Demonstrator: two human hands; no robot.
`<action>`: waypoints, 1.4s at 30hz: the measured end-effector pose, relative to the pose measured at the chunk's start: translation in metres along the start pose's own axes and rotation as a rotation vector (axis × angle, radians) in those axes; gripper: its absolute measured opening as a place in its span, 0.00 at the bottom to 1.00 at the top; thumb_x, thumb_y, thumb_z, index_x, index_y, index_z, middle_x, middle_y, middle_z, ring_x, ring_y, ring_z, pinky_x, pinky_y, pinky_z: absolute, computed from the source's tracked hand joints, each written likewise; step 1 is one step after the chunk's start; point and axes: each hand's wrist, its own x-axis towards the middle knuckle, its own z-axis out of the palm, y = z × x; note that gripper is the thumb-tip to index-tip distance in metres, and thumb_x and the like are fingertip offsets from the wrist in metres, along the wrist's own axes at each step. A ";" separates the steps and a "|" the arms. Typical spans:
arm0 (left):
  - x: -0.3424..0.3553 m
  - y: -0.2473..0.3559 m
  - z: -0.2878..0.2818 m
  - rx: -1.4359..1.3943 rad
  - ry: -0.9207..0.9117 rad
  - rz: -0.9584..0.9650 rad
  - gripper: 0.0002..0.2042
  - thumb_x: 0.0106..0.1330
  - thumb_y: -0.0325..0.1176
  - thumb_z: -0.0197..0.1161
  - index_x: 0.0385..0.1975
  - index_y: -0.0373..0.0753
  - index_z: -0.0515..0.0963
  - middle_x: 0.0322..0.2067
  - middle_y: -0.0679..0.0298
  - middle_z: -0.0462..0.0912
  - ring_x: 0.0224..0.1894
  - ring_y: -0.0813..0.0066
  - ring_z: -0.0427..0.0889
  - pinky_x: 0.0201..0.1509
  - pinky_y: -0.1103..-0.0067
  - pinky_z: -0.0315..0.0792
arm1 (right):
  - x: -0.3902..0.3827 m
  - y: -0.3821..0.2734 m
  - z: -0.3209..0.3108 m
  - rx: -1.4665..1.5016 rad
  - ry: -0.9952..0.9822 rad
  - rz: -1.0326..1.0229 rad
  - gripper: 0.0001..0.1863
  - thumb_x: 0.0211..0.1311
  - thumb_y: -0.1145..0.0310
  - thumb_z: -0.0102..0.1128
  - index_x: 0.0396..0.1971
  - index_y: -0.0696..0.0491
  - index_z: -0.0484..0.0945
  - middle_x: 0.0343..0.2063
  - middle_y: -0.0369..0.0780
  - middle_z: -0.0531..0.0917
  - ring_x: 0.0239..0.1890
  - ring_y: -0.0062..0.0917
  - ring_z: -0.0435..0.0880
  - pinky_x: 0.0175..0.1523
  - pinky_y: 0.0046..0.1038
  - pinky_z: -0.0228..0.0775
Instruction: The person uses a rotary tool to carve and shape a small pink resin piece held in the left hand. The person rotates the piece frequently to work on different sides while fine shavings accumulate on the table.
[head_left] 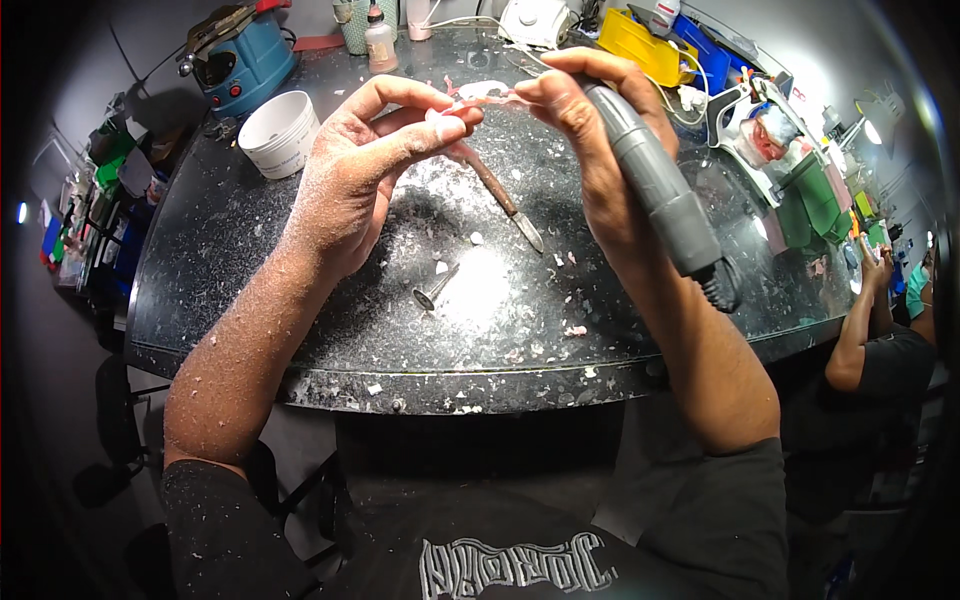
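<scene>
My left hand (350,165), dusted with white powder, pinches a small pink, partly see-through piece (492,97) between thumb and fingertips. It looks like denture plastic, but its full shape is hidden by the fingers. My right hand (600,135) is wrapped round a thick grey rotary handpiece (655,175), whose cord leaves its lower end. The tool's tip is hidden behind the right fingers, which are close to the pink piece. Below the hands lies a knife (497,195) with a brown handle, its blade toward me. A small metal piece with a flared end (430,297) lies nearer.
White dust and pink scraps cover the dark table (340,340). A white tub (280,135) stands left, before a blue machine (240,65). A dropper bottle (380,45) and yellow bin (645,48) are at the back. Another person (880,330) sits at far right.
</scene>
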 end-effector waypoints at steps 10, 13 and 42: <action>-0.002 -0.002 0.003 -0.007 -0.062 -0.015 0.12 0.64 0.20 0.69 0.45 0.36 0.77 0.46 0.55 0.86 0.54 0.66 0.86 0.66 0.70 0.74 | -0.005 0.001 0.002 0.092 -0.115 0.005 0.19 0.65 0.79 0.68 0.54 0.58 0.77 0.44 0.42 0.88 0.50 0.24 0.87 0.59 0.26 0.78; -0.003 -0.001 0.007 -0.051 -0.069 -0.085 0.12 0.64 0.21 0.70 0.44 0.37 0.78 0.45 0.57 0.86 0.53 0.68 0.86 0.66 0.71 0.74 | -0.004 -0.002 0.002 0.134 -0.118 0.062 0.19 0.65 0.79 0.68 0.54 0.58 0.77 0.43 0.42 0.88 0.49 0.23 0.87 0.58 0.25 0.78; -0.005 0.003 0.006 -0.065 0.055 -0.250 0.21 0.71 0.46 0.66 0.52 0.35 0.77 0.49 0.54 0.83 0.57 0.66 0.82 0.63 0.66 0.73 | -0.005 0.002 -0.001 0.101 -0.030 0.083 0.16 0.65 0.73 0.71 0.51 0.52 0.81 0.38 0.37 0.85 0.42 0.18 0.85 0.51 0.21 0.76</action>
